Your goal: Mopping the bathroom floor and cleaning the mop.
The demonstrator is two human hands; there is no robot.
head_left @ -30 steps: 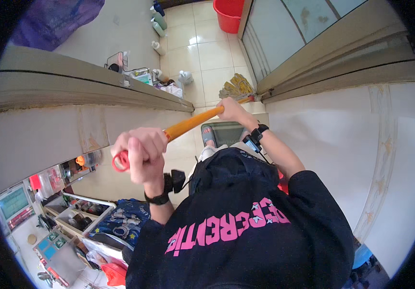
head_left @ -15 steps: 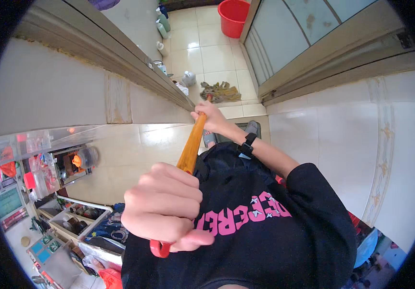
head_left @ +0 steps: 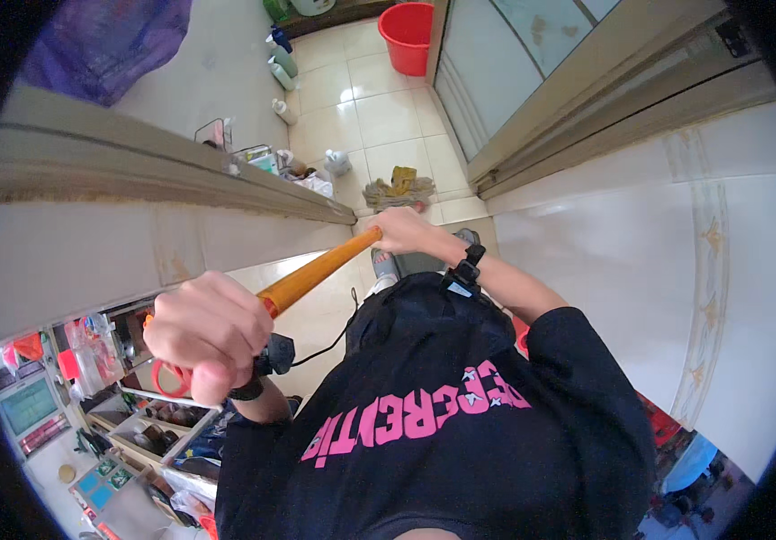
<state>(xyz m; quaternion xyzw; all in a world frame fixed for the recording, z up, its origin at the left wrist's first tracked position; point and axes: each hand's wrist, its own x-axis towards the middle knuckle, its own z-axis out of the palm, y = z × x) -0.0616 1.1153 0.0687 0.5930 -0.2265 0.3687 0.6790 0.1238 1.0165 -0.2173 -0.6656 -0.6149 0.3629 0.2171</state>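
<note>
I hold a long orange mop handle [head_left: 316, 273] with both hands. My left hand [head_left: 205, 331] is closed around its upper end, where a red loop shows below my fingers. My right hand [head_left: 403, 229] grips the handle lower down, near the tiled floor. The yellowish mop head [head_left: 399, 186] lies on the floor tiles just beyond my right hand, by the doorway. A dark band is on each wrist. My black shirt with pink print fills the lower middle of the view.
A red bucket [head_left: 408, 36] stands on the far tiles. Bottles [head_left: 282, 63] and small clutter [head_left: 296, 168] line the wall at left. A glass sliding door [head_left: 514, 63] is at right. Shelves with boxes [head_left: 127, 432] sit at lower left.
My left hand dropped close to the camera, then moved back left and away. The handle swung from slanted to steep and back to slanted. The mop head shifted on the tiles.
</note>
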